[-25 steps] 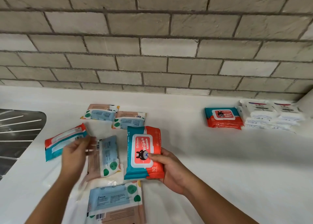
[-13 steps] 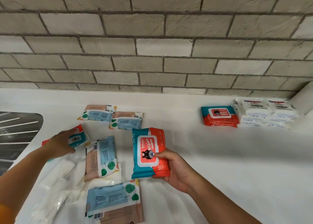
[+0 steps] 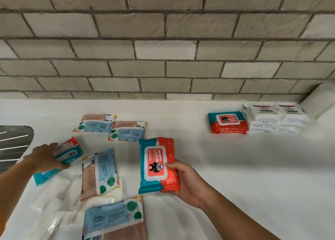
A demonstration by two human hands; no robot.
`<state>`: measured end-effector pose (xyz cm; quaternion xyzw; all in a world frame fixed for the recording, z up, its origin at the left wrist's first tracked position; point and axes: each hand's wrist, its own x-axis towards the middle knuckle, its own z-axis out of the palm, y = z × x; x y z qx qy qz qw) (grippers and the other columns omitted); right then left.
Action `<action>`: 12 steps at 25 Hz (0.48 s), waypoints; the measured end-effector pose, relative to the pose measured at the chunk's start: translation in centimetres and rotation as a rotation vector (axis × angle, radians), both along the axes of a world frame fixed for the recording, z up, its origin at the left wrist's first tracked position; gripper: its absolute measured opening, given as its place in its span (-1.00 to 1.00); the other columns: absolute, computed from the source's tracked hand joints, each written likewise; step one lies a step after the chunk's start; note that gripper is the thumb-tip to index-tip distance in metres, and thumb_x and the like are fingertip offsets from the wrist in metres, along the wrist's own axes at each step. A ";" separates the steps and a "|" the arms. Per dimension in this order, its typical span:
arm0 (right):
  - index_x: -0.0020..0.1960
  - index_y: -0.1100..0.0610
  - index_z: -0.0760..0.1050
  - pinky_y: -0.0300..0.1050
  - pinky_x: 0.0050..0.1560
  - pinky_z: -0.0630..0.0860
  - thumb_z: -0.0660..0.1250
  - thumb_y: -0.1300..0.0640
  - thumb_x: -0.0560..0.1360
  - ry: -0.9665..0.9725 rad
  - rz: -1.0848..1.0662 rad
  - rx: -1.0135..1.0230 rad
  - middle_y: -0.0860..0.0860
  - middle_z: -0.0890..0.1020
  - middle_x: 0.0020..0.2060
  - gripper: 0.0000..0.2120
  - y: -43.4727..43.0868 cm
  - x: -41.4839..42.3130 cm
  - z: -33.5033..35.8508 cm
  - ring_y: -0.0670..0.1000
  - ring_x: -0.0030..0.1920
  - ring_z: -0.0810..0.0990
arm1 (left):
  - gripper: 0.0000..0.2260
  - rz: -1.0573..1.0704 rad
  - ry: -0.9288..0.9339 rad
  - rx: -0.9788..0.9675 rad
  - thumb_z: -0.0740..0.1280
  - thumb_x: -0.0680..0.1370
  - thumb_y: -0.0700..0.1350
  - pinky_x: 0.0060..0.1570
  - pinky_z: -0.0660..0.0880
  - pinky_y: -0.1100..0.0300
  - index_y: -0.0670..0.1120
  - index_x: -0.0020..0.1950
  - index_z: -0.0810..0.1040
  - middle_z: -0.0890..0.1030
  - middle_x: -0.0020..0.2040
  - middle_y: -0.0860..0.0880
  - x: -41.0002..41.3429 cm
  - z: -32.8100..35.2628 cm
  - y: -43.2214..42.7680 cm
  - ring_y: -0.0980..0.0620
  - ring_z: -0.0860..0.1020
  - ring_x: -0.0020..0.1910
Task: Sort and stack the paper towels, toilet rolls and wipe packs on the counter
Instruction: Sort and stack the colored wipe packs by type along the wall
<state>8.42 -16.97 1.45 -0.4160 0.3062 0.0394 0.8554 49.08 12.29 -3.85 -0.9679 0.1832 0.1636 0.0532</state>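
Right-hand fingers (image 3: 174,165) grip wipe pack (image 3: 155,158) over white counter (image 3: 244,167), brick wall (image 3: 163,49) behind.

A single wide-angle view looks out from the person's head, at the counter's (image 3: 235,176) front edge. It faces forward and down across the surface to the brick wall (image 3: 163,49) along the back edge. The wall fills the upper half of the frame and the counter the lower half. The camera sits close: both forearms rise from the bottom edge, with the left hand (image 3: 45,158) at the left and the right hand (image 3: 188,181) near the centre. The frame crops a steel drainer (image 3: 14,145) at the counter's left end and a white roll (image 3: 319,100) at the back right.
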 end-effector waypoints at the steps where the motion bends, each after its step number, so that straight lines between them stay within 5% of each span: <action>1: 0.39 0.07 0.48 0.10 0.18 0.63 0.29 0.07 0.61 -0.003 -0.003 0.000 0.12 0.72 0.17 -0.65 -0.2 0.0 0.1 0.16 0.20 0.69 | -0.10 0.023 -0.010 -0.008 0.56 0.14 0.40 -0.13 0.56 0.10 -0.02 0.34 0.45 0.61 -0.01 0.00 0.0 0.5 0.2 -0.01 0.57 -0.09; 5: 0.39 0.06 0.48 0.08 0.13 0.64 0.29 0.09 0.61 -0.021 -0.023 -0.006 0.11 0.72 0.17 -0.65 -1.0 -0.3 -0.1 0.15 0.19 0.70 | -0.13 0.185 -0.039 -0.203 0.58 -0.02 0.45 -0.30 0.60 0.05 -0.05 0.07 0.47 0.59 -0.14 -0.10 0.7 2.2 0.9 -0.11 0.61 -0.26; 8: 0.40 0.06 0.47 0.08 0.11 0.65 0.30 0.10 0.62 -0.026 -0.041 -0.012 0.12 0.71 0.18 -0.64 -1.4 -0.2 -0.5 0.16 0.19 0.70 | -0.24 0.284 -0.095 -0.381 0.67 0.17 0.19 -0.32 0.56 -0.08 -0.18 0.13 0.41 0.55 -0.10 -0.20 -2.7 5.3 -1.4 -0.22 0.58 -0.24; 12: 0.42 0.07 0.47 0.09 0.08 0.64 0.32 0.12 0.61 -0.045 -0.070 -0.011 0.13 0.70 0.20 -0.62 -2.3 -0.1 -1.1 0.18 0.20 0.69 | -0.23 0.293 -0.005 -0.612 0.62 0.28 0.19 -0.28 0.56 -0.04 -0.12 0.30 0.35 0.58 0.01 -0.16 -9.5 7.6 -5.9 -0.19 0.61 -0.14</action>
